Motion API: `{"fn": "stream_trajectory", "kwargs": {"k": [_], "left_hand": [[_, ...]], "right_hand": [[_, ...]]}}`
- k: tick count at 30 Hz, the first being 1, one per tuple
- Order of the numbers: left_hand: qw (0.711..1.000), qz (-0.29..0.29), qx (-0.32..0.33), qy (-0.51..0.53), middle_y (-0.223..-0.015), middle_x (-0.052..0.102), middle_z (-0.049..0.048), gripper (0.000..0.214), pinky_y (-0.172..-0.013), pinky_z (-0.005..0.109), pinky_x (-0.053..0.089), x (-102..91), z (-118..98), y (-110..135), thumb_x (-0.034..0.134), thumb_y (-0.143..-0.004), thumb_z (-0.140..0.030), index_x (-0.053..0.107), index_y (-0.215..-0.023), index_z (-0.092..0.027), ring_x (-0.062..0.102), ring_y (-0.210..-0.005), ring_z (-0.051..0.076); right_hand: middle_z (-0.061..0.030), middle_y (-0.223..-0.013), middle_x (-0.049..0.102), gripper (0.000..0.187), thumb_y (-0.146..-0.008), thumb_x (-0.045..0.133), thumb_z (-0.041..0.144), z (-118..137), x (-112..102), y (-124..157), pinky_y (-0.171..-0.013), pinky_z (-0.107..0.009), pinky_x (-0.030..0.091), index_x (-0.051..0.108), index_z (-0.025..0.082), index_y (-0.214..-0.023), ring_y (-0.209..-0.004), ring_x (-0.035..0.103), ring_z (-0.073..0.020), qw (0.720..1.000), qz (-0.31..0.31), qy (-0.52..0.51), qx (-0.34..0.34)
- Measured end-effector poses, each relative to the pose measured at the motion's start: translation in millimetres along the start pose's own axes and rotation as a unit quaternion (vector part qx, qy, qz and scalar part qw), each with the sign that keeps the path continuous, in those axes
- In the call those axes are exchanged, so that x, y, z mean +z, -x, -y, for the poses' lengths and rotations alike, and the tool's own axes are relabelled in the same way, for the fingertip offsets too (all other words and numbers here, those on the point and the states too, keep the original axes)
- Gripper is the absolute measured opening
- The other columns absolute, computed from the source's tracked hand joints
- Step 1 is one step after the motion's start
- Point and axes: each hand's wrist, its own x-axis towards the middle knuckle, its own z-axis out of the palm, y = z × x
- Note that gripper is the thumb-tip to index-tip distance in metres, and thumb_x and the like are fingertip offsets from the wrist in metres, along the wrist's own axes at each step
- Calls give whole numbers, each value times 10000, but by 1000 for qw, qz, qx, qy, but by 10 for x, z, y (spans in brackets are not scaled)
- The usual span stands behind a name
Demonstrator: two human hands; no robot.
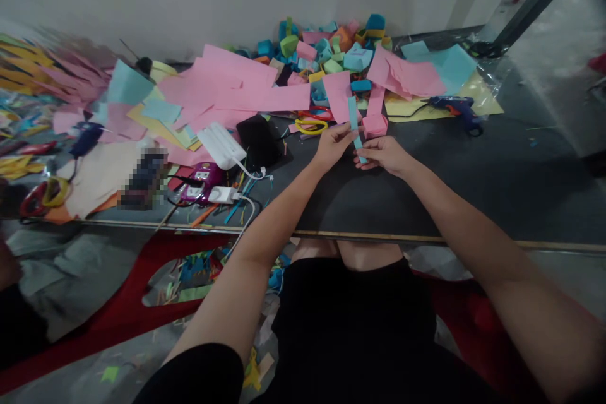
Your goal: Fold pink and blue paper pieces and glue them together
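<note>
A narrow light-blue paper strip [353, 115] stands between my two hands above the dark table. My left hand [335, 144] pinches it around the middle. Lower down, my right hand [382, 155] grips the strip's bottom end between thumb and fingers. Just behind my fingers sits a small pink folded paper box [375, 125], with a pink strip behind it. Scissors with red and yellow handles [312, 125] lie left of the strip, beyond my left hand.
Folded paper pieces [326, 50] are heaped along the wall. Pink sheets [255, 85] spread left. A glue gun [457, 110] lies right on yellow paper. A black pouch [258, 141], white power bank [221, 144] and purple power socket [203, 180] with cables are left. Another person sits far left.
</note>
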Motion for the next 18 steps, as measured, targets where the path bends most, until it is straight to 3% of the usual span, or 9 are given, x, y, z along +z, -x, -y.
{"fn": "stream_trajectory", "kwargs": {"k": [4,8,14,18], "left_hand": [[999,-1,33,-20,-1150,835,66,335,-1051,400,594,-40,9,-12,775,-919,-453,834,-1146,-214,763,-1145,238],[997,6,19,-76,-1075,851,33,229,-976,342,613,-96,0,-23,728,-933,-277,840,-1128,-230,788,-1011,186],[987,33,62,-147,-1136,839,38,360,-1004,355,620,-122,-29,-27,636,-889,-56,853,-1073,-276,801,-1094,200],[978,63,93,-178,-1152,836,4,518,-1072,386,604,-135,-37,-26,549,-827,34,849,-1078,-306,792,-1134,184]], "right_hand": [[-62,-694,793,133,-888,780,57,-11,29,10,-554,-183,634,761,122,-773,-574,750,-125,1000,-19,-14,-19],[-59,-707,800,105,-912,735,35,-24,39,13,-583,-198,643,764,124,-862,-588,756,-131,999,-32,-22,-14],[-91,-776,823,214,-997,594,62,36,37,18,-609,-208,652,772,120,-895,-610,773,-139,999,-34,-35,14],[-104,-785,822,274,-1045,577,195,16,17,-6,-628,-237,671,771,140,-858,-664,794,-167,998,-35,-52,12]]}}
